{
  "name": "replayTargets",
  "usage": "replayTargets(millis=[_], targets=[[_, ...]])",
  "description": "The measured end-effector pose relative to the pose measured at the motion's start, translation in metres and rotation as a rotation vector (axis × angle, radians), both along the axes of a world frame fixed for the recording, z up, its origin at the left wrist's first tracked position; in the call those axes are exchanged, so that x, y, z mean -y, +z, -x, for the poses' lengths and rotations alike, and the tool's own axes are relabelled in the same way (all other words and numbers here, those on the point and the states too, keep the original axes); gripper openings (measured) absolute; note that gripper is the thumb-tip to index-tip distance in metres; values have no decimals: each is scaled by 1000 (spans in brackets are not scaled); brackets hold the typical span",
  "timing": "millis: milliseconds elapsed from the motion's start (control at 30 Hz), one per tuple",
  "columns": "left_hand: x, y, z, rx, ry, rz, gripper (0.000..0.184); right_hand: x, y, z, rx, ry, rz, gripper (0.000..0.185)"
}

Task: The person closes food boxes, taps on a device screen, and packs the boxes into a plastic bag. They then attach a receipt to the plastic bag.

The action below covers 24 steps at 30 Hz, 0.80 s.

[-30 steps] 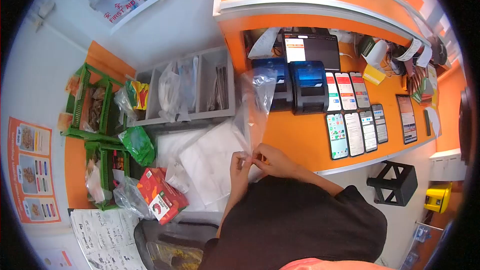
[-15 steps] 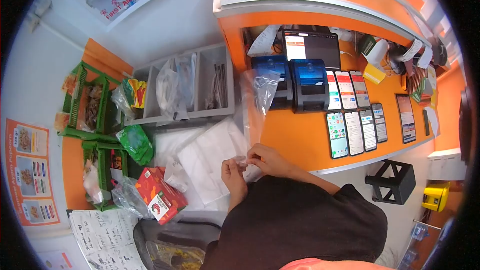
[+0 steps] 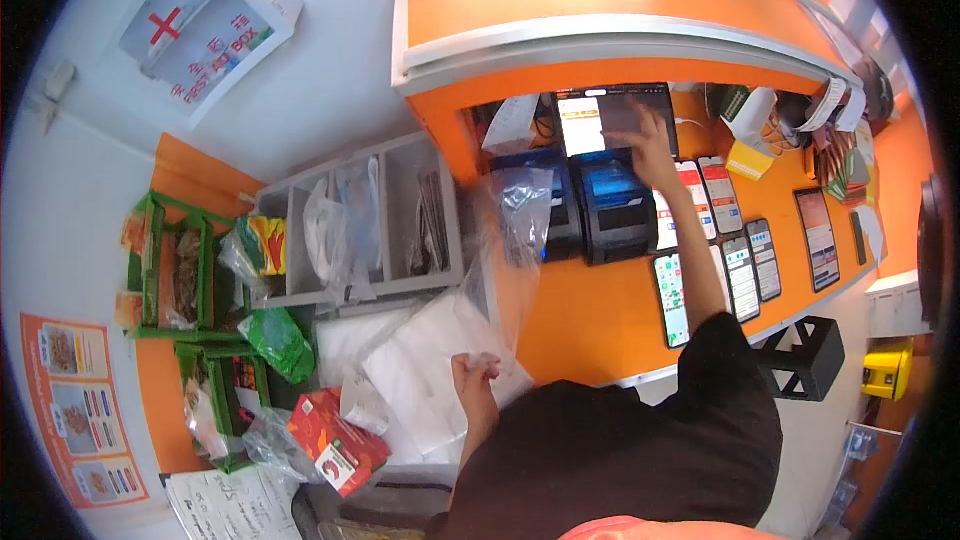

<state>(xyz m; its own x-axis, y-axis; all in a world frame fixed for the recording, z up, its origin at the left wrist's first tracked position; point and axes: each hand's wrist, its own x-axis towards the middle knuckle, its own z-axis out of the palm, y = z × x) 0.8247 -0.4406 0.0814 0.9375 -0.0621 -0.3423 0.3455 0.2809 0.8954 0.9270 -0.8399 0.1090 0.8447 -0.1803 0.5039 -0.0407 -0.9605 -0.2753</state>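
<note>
Left hand (image 3: 475,395): pinching clear plastic (image 3: 484,364), below and right of the grey bin (image 3: 422,283).
Right hand (image 3: 650,150): fingers spread over the tablet (image 3: 583,127), right of the grey bin; cannot tell if touching.
Green baskets (image 3: 207,285): left of the grey bin.
Red box (image 3: 335,430): below the grey bin.
Clear bag (image 3: 515,240): just right of the grey bin.
Tablet: lit, well right of the grey bin.
Phones (image 3: 674,300): in rows, farther right of the grey bin.
</note>
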Motion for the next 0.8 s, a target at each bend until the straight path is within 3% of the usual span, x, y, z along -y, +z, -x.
replayTargets(millis=[67, 133, 167, 200, 267, 300, 467, 500, 600, 667, 800], targets=[[-1, -10, -2, 8, 65, 146, 6, 48, -30, -26, -125, -9, 144, 50], [-5, -22, -1, 26, 15, 87, 8, 75, -52, -44, -333, -15, 235, 49], [-8, -29, 1, 32, -7, 57, 13, 87, -65, -55, -311, -18, 279, 47], [-12, -36, 1, 45, -95, -141, 29, 100, -85, -66, -291, -21, 322, 46], [-5, -30, 1, -69, -82, -278, 37, 116, -96, -76, -295, -22, 343, 46], [-4, -26, 2, -128, -76, -350, 42, 118, -91, -78, -319, -22, 320, 46], [-8, -2, -11, 63, 72, 36, 56, 113, -71, -86, -425, -9, 188, 50], [-6, 6, -14, 95, 82, 111, 58, 112, -72, -87, -443, 28, 57, 53], [5, 26, -17, 114, 157, -170, 53, 91, -52, -78, -536, 50, -114, 67], [-4, 21, -13, 114, 82, -134, 53, 26, 27, -62, -632, -44, 67, 79], [-14, 8, -4, 188, 28, -192, 43, 21, 21, -61, -674, -89, 12, 97]])
